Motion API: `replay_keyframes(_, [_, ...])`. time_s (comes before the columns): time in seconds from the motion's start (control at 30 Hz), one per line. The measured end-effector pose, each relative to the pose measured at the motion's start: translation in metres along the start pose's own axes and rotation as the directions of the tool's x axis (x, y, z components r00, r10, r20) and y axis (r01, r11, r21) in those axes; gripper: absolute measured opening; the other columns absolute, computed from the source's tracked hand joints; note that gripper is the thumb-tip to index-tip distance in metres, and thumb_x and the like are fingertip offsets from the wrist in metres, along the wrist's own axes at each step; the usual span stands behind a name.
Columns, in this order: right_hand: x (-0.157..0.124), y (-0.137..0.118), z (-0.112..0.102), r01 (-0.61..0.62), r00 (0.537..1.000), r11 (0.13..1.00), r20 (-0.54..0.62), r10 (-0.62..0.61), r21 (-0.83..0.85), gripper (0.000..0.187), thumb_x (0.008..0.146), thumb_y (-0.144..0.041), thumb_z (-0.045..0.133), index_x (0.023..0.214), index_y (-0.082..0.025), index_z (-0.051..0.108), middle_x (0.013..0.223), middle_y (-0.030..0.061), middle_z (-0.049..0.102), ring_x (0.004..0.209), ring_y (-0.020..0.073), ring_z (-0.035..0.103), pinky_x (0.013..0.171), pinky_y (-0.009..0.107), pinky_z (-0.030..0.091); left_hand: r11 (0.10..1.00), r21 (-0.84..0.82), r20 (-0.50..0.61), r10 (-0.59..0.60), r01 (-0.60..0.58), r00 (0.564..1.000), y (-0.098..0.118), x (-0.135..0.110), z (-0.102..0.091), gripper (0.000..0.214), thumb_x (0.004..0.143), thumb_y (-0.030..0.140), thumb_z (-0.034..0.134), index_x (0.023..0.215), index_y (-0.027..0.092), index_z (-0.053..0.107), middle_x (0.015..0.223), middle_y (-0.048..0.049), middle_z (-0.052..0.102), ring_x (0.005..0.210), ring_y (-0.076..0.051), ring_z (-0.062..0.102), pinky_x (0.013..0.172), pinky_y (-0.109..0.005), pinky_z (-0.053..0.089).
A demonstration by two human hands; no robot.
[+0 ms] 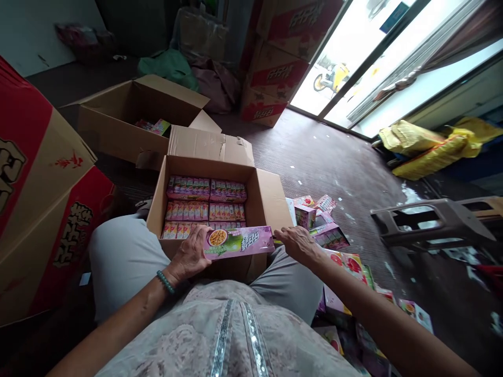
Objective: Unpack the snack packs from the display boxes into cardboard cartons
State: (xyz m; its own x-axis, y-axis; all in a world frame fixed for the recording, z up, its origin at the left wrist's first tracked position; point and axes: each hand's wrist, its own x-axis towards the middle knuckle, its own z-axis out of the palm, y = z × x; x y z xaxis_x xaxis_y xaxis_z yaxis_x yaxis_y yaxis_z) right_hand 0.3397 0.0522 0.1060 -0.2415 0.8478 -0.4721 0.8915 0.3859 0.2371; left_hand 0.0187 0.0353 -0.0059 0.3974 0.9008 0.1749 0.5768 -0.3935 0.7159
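My left hand (191,252) is closed around the left end of a long, slim purple and green carton (239,242) with a bowl picture and white lettering. At its right end, my right hand (294,243) has curled fingers at the end flap; the fingertips are partly hidden. The carton is held level over the near edge of an open cardboard box (269,196) between my knees. Inside that box, small purple packs (188,211) stand in tight rows, several to a group. A green bead bracelet (165,281) is on my left wrist.
Another open cardboard box (113,118) with some packs stands behind. A red and tan carton (58,209) is close on my left. Stacked cartons (271,78) stand near the glass door. Loose snack cartons (330,235) lie on my right, near a grey plastic stool (436,225) and yellow sacks (436,146).
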Motion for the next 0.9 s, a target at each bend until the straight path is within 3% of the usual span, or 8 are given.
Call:
replay_keyframes(0.17, [-0.005, 0.023, -0.007, -0.167, 0.977, 0.964, -0.098, 0.19, 0.205, 0.031, 0.098, -0.042, 0.045, 0.106, -0.02, 0.065, 0.094, 0.0091, 0.074, 0.086, 0.0225, 0.068, 0.067, 0.028, 0.041, 1.0, 0.019, -0.019, -0.02, 0.02, 1.0, -0.001, 0.004, 0.0, 0.068, 0.058, 0.009, 0.062, 0.121, 0.021, 0.042, 0.119, -0.0097, 0.052, 0.116, -0.028, 0.053, 0.105, -0.046, 0.046])
replay_keyframes(0.3, [0.013, -0.023, -0.01, 0.093, 0.983, 0.937, -0.178, -0.033, 0.337, 0.09, 0.067, -0.052, 0.078, 0.142, -0.018, 0.042, 0.104, 0.0112, 0.073, 0.094, 0.0274, 0.069, 0.071, 0.029, 0.048, 0.999, 0.043, -0.028, -0.025, 0.027, 0.999, -0.007, 0.005, 0.002, 0.068, 0.059, 0.012, 0.063, 0.124, 0.02, 0.044, 0.12, -0.0092, 0.056, 0.115, -0.028, 0.056, 0.103, -0.043, 0.048])
replay_keyframes(0.37, [0.025, -0.047, -0.008, 0.201, 0.97, 0.934, -0.193, -0.148, 0.295, 0.079, 0.068, -0.038, 0.075, 0.137, -0.014, 0.045, 0.097, 0.0099, 0.074, 0.087, 0.0256, 0.069, 0.069, 0.028, 0.048, 0.998, 0.062, -0.024, -0.028, 0.029, 0.999, -0.013, 0.006, 0.003, 0.068, 0.061, 0.017, 0.065, 0.125, 0.021, 0.045, 0.121, -0.0089, 0.057, 0.115, -0.029, 0.057, 0.102, -0.043, 0.049])
replay_keyframes(0.47, [0.039, -0.056, -0.006, 0.159, 0.964, 0.949, -0.25, -0.089, 0.273, 0.055, 0.072, -0.033, 0.068, 0.123, -0.018, 0.054, 0.085, 0.006, 0.074, 0.077, 0.0235, 0.069, 0.067, 0.028, 0.048, 0.997, 0.074, -0.062, -0.031, 0.036, 0.998, -0.027, 0.012, 0.003, 0.071, 0.067, 0.035, 0.069, 0.132, 0.023, 0.044, 0.131, -0.0114, 0.054, 0.119, -0.033, 0.055, 0.102, -0.047, 0.049])
replay_keyframes(0.63, [0.025, 0.01, -0.009, -0.202, 0.906, 0.934, -0.306, 0.292, 0.294, 0.036, 0.079, -0.031, 0.061, 0.113, -0.019, 0.059, 0.094, 0.0069, 0.073, 0.084, 0.0222, 0.068, 0.074, 0.028, 0.048, 0.987, 0.103, -0.199, -0.1, 0.123, 0.975, -0.051, 0.039, -0.001, 0.082, 0.075, 0.067, 0.057, 0.142, 0.025, 0.039, 0.139, -0.0145, 0.046, 0.122, -0.036, 0.053, 0.104, -0.053, 0.046])
replay_keyframes(0.77, [-0.022, 0.083, 0.002, -0.536, 0.754, 0.797, -0.268, 0.6, 0.279, 0.034, 0.087, -0.027, 0.055, 0.113, -0.004, 0.059, 0.095, 0.023, 0.069, 0.082, 0.0303, 0.067, 0.071, 0.038, 0.047, 0.969, 0.207, -0.155, -0.1, 0.132, 0.983, -0.074, 0.063, -0.005, 0.076, 0.075, 0.075, 0.048, 0.125, 0.017, 0.053, 0.123, -0.0165, 0.052, 0.12, -0.037, 0.051, 0.103, -0.053, 0.045])
replay_keyframes(0.83, [-0.04, 0.114, 0.018, -0.731, 0.614, 0.649, -0.214, 0.76, 0.21, 0.033, 0.084, -0.035, 0.064, 0.103, -0.008, 0.063, 0.091, 0.0242, 0.069, 0.08, 0.0351, 0.068, 0.064, 0.039, 0.046, 0.952, 0.258, -0.113, -0.136, 0.162, 0.984, -0.087, 0.077, -0.008, 0.073, 0.075, 0.072, 0.05, 0.12, 0.015, 0.055, 0.117, -0.0156, 0.052, 0.116, -0.035, 0.052, 0.102, -0.051, 0.045])
replay_keyframes(0.9, [-0.041, 0.134, 0.038, -0.771, 0.562, 0.608, -0.244, 0.79, 0.191, 0.032, 0.085, -0.04, 0.065, 0.1, -0.011, 0.064, 0.089, 0.0241, 0.069, 0.081, 0.0369, 0.068, 0.062, 0.039, 0.045, 0.921, 0.33, -0.068, -0.198, 0.21, 0.978, -0.1, 0.094, -0.013, 0.066, 0.076, 0.063, 0.057, 0.12, 0.014, 0.054, 0.116, -0.0146, 0.052, 0.115, -0.033, 0.052, 0.102, -0.047, 0.044])
